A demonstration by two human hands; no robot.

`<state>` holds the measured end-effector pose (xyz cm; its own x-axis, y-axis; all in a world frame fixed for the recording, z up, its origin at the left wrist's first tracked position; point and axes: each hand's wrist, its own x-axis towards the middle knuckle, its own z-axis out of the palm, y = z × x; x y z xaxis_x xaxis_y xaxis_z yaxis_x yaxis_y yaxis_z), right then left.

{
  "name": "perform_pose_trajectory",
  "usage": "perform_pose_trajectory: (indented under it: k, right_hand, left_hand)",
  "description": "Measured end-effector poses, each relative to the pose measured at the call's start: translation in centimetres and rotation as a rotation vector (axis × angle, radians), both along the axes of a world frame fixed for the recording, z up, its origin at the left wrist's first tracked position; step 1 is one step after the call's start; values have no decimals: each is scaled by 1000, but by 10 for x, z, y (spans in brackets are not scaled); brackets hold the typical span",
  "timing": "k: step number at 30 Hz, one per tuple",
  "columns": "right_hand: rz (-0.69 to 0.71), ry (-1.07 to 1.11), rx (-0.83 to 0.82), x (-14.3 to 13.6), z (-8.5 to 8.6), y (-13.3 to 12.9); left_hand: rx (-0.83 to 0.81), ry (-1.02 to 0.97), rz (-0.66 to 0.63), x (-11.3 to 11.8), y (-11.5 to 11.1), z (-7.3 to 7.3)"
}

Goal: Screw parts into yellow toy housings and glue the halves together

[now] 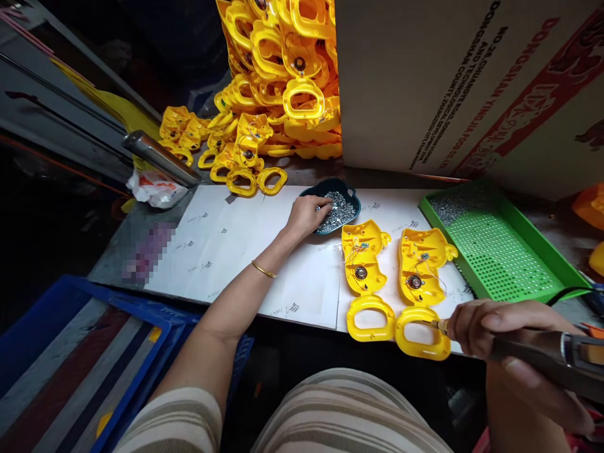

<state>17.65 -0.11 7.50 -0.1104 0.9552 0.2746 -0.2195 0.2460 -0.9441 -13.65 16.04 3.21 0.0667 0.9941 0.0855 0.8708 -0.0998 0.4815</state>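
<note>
Your right hand (512,319) is wrapped around a dark driver (533,360), tip near the loop of the right yellow housing (408,259). Left yellow housing (369,242) just beside. Your left hand (306,215): fingers among metal screws (338,212) in a blue dish (336,184); cannot tell whether any is pinched. Green basket (512,251) farther right.

Lighting uneven. The white sheet (236,220) is brightest, its upward face lit from above. Far left of the sheet, shadow is deep; beyond its right half, the carton (401,82) reads dim grey. Glints noted on the screws (340,214) at the sheet's far edge and the metal cylinder (160,157) to its left. A patch (148,255) left of the sheet is pixelated. At its right, the right hand (503,322) is slightly soft; outer margins stretch.
</note>
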Motion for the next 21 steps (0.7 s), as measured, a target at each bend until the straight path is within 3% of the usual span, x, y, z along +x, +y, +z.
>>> perform_pose_trajectory:
  k: [4, 6, 9, 12, 16, 21]
  right_hand:
    - [-9, 66, 0, -2, -1, 5]
    - [-19, 87, 25, -6, 1, 10]
    - [-34, 145, 106, -14, 8, 21]
    - [2, 184, 146, -19, 17, 33]
    - [174, 144, 120, -19, 22, 41]
    - [235, 187, 148, -26, 15, 37]
  left_hand:
    - [121, -83, 13, 13, -23, 11]
    - [186, -198, -105, 31, -53, 15]
    - [154, -389, -364, 61, -104, 14]
    - [83, -435, -384, 82, -140, 6]
    - [-1, -397, -388, 90, -151, -3]
    - [-19, -365, -412, 90, -149, -3]
